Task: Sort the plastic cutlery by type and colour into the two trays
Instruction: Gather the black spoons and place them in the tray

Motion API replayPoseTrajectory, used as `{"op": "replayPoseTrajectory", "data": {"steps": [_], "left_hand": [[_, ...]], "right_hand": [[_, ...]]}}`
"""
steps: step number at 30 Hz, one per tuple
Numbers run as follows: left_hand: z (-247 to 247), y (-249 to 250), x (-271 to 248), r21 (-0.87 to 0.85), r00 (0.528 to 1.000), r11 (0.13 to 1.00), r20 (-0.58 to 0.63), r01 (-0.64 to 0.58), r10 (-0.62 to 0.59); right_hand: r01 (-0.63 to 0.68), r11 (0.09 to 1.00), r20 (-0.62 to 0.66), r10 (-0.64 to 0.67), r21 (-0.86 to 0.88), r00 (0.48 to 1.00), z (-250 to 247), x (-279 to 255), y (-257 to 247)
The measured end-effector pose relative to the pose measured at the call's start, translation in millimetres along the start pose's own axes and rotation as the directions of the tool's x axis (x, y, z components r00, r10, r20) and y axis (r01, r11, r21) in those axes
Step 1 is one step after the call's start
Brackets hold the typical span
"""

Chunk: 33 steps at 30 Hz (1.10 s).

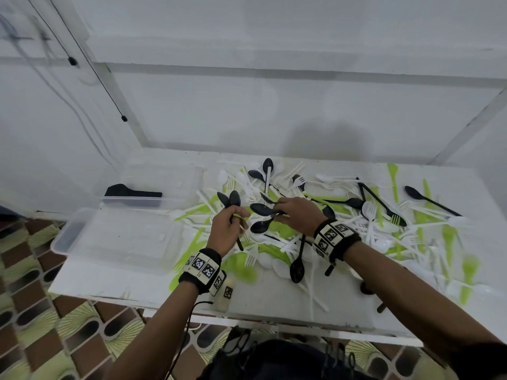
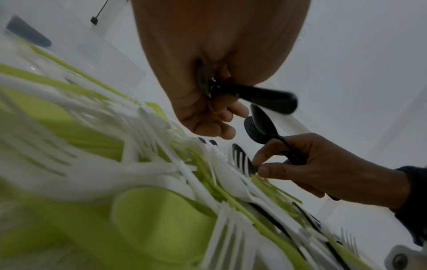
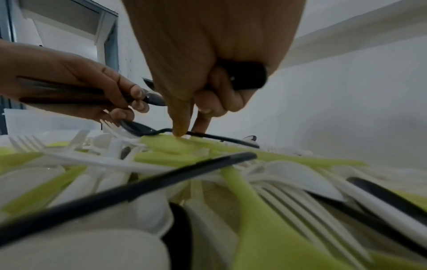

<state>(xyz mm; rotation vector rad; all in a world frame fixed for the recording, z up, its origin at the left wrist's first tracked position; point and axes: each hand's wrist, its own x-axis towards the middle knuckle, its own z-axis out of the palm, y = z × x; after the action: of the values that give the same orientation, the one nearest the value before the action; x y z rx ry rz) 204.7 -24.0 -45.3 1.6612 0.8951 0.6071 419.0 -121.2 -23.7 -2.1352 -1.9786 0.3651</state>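
Note:
A heap of white, green and black plastic cutlery (image 1: 356,231) covers the white table. My left hand (image 1: 236,219) grips the handles of two black spoons (image 1: 230,199), bowls pointing up, left of the heap's middle. My right hand (image 1: 278,215) holds black spoons (image 1: 260,209) in its curled fingers. Its forefinger and thumb (image 3: 179,127) reach down onto the handle of another black spoon (image 3: 141,130) lying on green pieces. Two clear trays stand at the left: the far tray (image 1: 189,185) holds black pieces (image 1: 131,192), and the near tray (image 1: 65,239) looks bare.
A small pale bottle (image 1: 224,296) with a marker tag stands at the table's front edge (image 1: 137,298), by my left wrist. Black cables (image 1: 90,64) hang on the wall at the back left. Loose black spoons (image 1: 297,266) and a black fork (image 1: 396,218) lie in the heap.

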Motion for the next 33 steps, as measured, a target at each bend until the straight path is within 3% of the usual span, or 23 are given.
{"op": "replayPoseTrajectory", "data": {"steps": [4, 8, 12, 16, 19, 22, 25, 29, 33], "left_hand": [[-6, -2, -5, -0.046, 0.997, 0.999, 0.071, 0.027, -0.024], [-7, 1, -4, 0.008, 0.985, 0.997, 0.153, -0.081, 0.078], [4, 7, -2, 0.115, 0.965, 0.977, 0.213, -0.179, 0.151], [28, 16, -4, 0.366, 0.881, 0.846, 0.418, -0.388, 0.223], [46, 20, -3, 0.512, 0.812, 0.711, 0.566, -0.483, 0.144], [59, 24, -3, 0.573, 0.769, 0.601, 0.63, -0.557, 0.112], [67, 25, -1, 0.619, 0.757, 0.51, 0.645, -0.597, 0.105], [67, 26, 4, 0.644, 0.774, 0.469, 0.615, -0.604, 0.151], [65, 29, 3, 0.66, 0.771, 0.421, 0.607, -0.623, 0.19]], "right_hand": [[-0.011, 1.0, -0.023, 0.012, 0.025, 1.0, 2, -3, 5], [-0.071, 0.992, -0.071, 0.078, 0.107, 0.994, -4, -7, 13], [-0.189, 0.948, -0.125, 0.226, 0.255, 0.966, -7, -18, 23], [-0.26, 0.895, -0.184, 0.342, 0.362, 0.921, -5, -31, 26], [-0.27, 0.849, -0.225, 0.402, 0.454, 0.887, -6, -40, 28], [-0.278, 0.811, -0.258, 0.456, 0.515, 0.852, -8, -52, 29], [-0.248, 0.806, -0.286, 0.45, 0.537, 0.846, -7, -63, 30], [-0.215, 0.852, -0.349, 0.408, 0.478, 0.844, -5, -71, 29], [-0.202, 0.857, -0.311, 0.378, 0.475, 0.872, 0, -77, 31]]}}
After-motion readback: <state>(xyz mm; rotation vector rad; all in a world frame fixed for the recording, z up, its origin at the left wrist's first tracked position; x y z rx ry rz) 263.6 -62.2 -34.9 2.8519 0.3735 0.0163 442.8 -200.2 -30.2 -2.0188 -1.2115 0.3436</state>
